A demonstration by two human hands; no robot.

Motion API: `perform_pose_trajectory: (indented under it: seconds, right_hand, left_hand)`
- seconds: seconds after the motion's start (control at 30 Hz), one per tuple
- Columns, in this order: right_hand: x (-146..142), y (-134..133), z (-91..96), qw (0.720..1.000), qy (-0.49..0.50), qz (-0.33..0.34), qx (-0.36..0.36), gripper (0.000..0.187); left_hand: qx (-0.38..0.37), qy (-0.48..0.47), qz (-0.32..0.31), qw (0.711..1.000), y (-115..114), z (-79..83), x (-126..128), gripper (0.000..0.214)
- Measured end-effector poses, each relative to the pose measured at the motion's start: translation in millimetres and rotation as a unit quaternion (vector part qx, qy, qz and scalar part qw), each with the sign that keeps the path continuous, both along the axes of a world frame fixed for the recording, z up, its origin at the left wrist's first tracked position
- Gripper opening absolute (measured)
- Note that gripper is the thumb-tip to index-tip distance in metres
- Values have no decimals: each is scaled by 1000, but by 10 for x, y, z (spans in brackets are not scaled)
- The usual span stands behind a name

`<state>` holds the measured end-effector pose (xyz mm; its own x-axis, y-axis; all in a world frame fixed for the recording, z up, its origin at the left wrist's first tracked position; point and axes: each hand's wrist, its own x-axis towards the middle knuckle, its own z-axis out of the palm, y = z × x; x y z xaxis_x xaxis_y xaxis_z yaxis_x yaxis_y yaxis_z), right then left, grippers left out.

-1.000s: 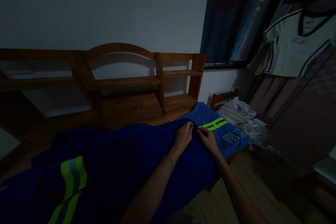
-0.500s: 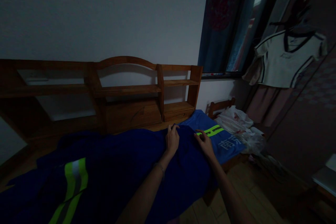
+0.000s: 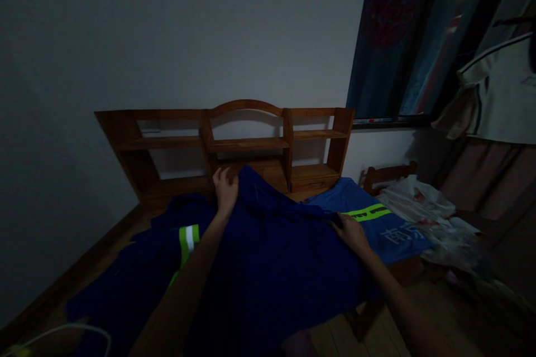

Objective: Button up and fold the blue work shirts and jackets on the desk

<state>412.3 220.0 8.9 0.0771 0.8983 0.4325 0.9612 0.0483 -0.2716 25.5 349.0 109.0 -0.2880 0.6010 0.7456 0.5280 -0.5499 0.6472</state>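
A dark blue garment (image 3: pixel 272 256) with yellow-green reflective bands (image 3: pixel 189 242) is spread across the desk in front of me. My left hand (image 3: pixel 226 187) pinches its upper edge and lifts a corner of the cloth. Further right, my right hand (image 3: pixel 350 230) is closed on the same edge, with some fingertips hidden by the fabric. Just beyond that hand lies a lighter blue garment (image 3: pixel 339 195), flat, with a yellow-green stripe and pale characters.
Wooden shelving (image 3: pixel 247 145) stands against the wall behind the cloth. Plastic bags (image 3: pixel 419 201) lie at the right beside a wooden chair back (image 3: pixel 389 174). A white top (image 3: pixel 502 92) hangs near the window (image 3: pixel 402 44). A white cable (image 3: pixel 84 328) curves at lower left.
My hands have moved apart, the left one going leftward and raising the edge of the dark blue garment. My right hand now grips the edge further right. The view has turned left.
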Motion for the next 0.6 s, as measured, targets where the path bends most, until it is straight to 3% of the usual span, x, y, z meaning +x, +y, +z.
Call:
perform_pose_trajectory:
  seconds: [0.07,0.13,0.2,0.27,0.37,0.47,0.6]
  right_hand:
    - [-243,-114,167,994,-78,-24,73,42]
    - [-582,-244,318,987,-130,12,93,51]
    - [-974,-353,411,982,-155,104,29,47]
    - [-1359,-404,435,967,-164,184,-60,35]
    - [-1822,-351,384,946,-181,240,-120,25]
    - [-2114,-215,328,941,-204,244,-120,24]
    - [-2306,-90,313,933,-213,256,-141,26]
  left_hand:
    - [-1,122,-15,992,-233,-52,-65,45]
    - [-67,270,-78,957,-434,-217,-104,48]
    - [-176,391,-126,895,-558,-443,-152,54]
    - [-261,454,-118,844,-606,-659,-216,65]
    - [-297,489,-65,818,-605,-848,-332,57]
    - [-288,499,-53,816,-615,-825,-457,28]
    - [-252,479,-49,839,-678,-549,-648,25]
